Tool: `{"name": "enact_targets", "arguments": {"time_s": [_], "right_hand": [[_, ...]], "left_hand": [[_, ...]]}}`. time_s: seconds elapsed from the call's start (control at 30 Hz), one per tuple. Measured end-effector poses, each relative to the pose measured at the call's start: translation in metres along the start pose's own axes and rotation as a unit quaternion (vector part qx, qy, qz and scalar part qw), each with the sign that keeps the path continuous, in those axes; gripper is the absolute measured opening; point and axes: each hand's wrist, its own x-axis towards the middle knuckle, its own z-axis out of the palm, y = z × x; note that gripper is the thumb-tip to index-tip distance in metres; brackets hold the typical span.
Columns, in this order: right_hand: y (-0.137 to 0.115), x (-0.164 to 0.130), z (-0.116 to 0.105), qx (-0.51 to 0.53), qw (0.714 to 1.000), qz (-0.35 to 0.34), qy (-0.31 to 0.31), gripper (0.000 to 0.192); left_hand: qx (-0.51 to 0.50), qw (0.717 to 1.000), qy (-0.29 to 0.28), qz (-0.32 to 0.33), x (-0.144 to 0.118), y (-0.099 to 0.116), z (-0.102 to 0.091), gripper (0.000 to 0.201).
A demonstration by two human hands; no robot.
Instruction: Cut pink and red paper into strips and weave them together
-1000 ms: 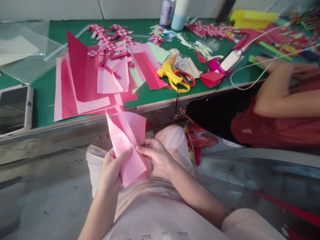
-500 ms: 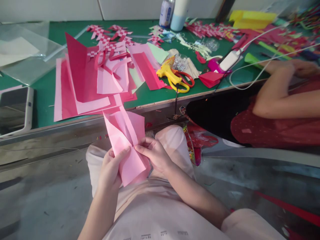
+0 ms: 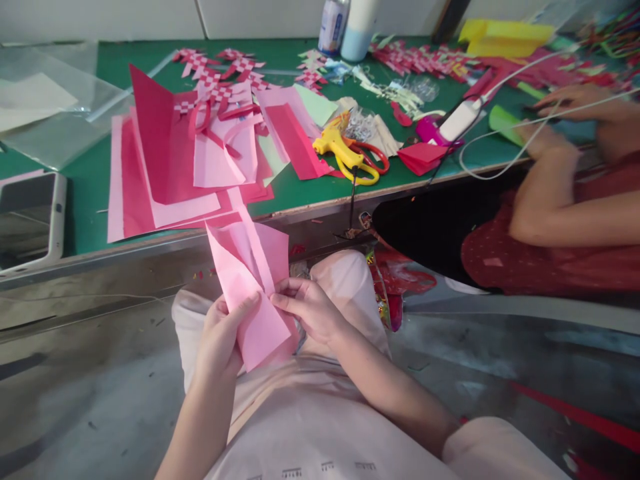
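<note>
Over my lap, a folded sheet of pink paper (image 3: 265, 327) is held between both hands, with a narrow strip partly parted along its middle. My left hand (image 3: 225, 333) grips its left side, thumb flat on the front and fingers behind. With thumb and fingertips, my right hand (image 3: 307, 307) pinches the paper at the base of the parted strip. The strip's far end reaches up to the table edge. Just beyond lie stacked pink and red paper sheets (image 3: 133, 193), one red sheet standing folded upright.
On the green table (image 3: 295, 197) lie a yellow glue gun (image 3: 337, 143), orange-and-yellow scissors (image 3: 367, 170), woven paper pieces (image 3: 200, 70) and a phone (image 3: 30, 217). A white cable (image 3: 500, 175) loops at right, near a co-worker's arms (image 3: 545, 200). A can (image 3: 333, 27) and bottle (image 3: 357, 30) stand behind.
My hands and the pink paper have hardly moved. At right, the co-worker's hands have shifted and spread apart over the table.
</note>
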Motion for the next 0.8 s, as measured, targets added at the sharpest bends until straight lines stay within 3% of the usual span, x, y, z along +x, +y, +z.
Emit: {"name": "enact_targets", "arguments": {"time_s": [0.2, 0.5, 0.8], "right_hand": [[0.001, -0.0019, -0.0004, 0.018, 1.0, -0.012, -0.01, 0.031], [-0.0022, -0.0034, -0.0031, 0.0, 0.999, 0.049, 0.006, 0.041], [0.0052, -0.0019, -0.0033, -0.003, 1.0, -0.009, -0.007, 0.033]], "left_hand": [[-0.004, 1.0, 0.003, 0.01, -0.0012, 0.0016, 0.0007, 0.043], [-0.001, 1.0, 0.011, 0.012, 0.0001, 0.0023, -0.0014, 0.042], [-0.004, 1.0, 0.014, 0.018, 0.0, 0.0034, 0.0003, 0.043]]}}
